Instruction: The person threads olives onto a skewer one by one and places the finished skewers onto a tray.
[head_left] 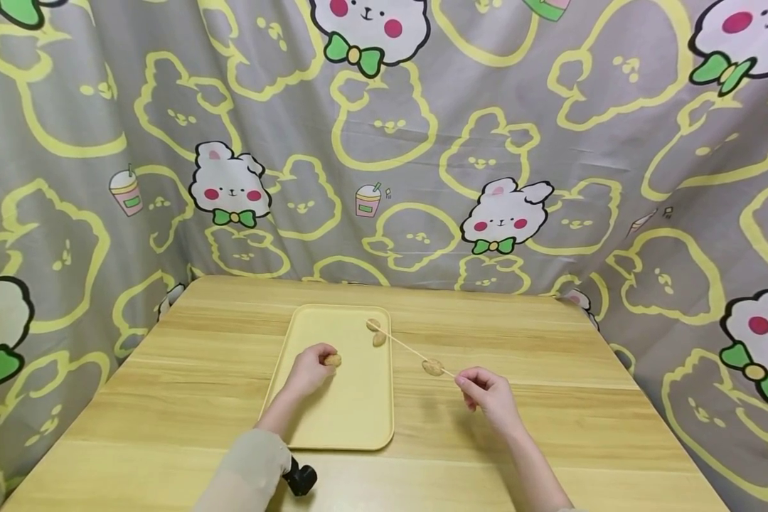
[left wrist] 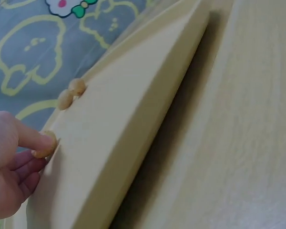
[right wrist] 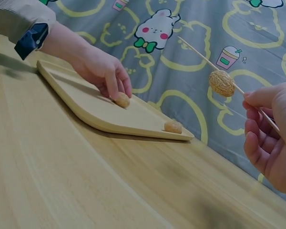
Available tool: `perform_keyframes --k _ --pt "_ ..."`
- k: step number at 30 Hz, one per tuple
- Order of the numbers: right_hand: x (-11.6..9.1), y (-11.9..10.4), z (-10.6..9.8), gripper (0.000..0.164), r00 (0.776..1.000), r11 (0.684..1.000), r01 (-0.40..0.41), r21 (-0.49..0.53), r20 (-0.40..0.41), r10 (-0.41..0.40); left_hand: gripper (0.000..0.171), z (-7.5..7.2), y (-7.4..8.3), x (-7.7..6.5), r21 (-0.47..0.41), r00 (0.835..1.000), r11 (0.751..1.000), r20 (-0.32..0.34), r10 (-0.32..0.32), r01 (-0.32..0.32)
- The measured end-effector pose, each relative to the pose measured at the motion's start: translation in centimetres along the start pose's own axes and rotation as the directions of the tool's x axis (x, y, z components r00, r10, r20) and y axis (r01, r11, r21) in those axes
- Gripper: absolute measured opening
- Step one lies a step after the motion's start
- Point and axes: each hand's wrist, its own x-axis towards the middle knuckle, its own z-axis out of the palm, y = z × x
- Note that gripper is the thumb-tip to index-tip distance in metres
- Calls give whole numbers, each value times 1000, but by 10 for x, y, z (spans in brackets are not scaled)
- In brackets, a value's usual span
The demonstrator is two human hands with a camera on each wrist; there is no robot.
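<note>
Above the table (head_left: 589, 370), my right hand (head_left: 489, 400) pinches a skewer (head_left: 407, 347) bearing 1 brown ball (head_left: 432, 368), its long axis aimed forward-left; inside the tray's rim (head_left: 392, 387), room nearer me, my left hand (head_left: 309, 368) pinches another ball (head_left: 336, 360).

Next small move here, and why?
I'd probably bring the small brown oval ball pinched by the left hand to the far tip of the thin, pale, wooden-looking skewer. The right hand holds the skewer, a similar brown ball appears threaded on it, and the right wrist view shows its far tip bare.
</note>
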Motion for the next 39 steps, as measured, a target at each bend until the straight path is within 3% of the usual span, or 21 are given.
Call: perform_keyframes --k 6,12,18,24,30,33,39 --pt "-2 0 2 18 999 998 -54 -28 3 54 16 1 0 0 22 1000 1000 -21 -3 4" --pt "-2 2 2 16 997 997 -73 -33 -9 73 21 -3 1 -4 -88 1000 996 -9 -22 21" --pt "-4 4 -1 15 997 993 -74 -89 22 77 22 -6 12 -8 -193 1000 981 12 15 -12" --pt "-9 6 -8 14 996 987 -45 -154 69 57 30 -13 26 -17 -327 993 945 96 63 -29" --pt "-11 9 -19 18 986 982 11 -190 165 21 40 -22 35 -26 -430 965 901 207 160 -57" --pt "-12 11 -23 20 978 981 39 -189 209 1 40 -24 35 -27 -442 956 894 220 193 -79" --pt "-14 10 -25 20 981 985 44 -166 194 -11 32 -27 35 -28 -494 949 866 229 218 -79"
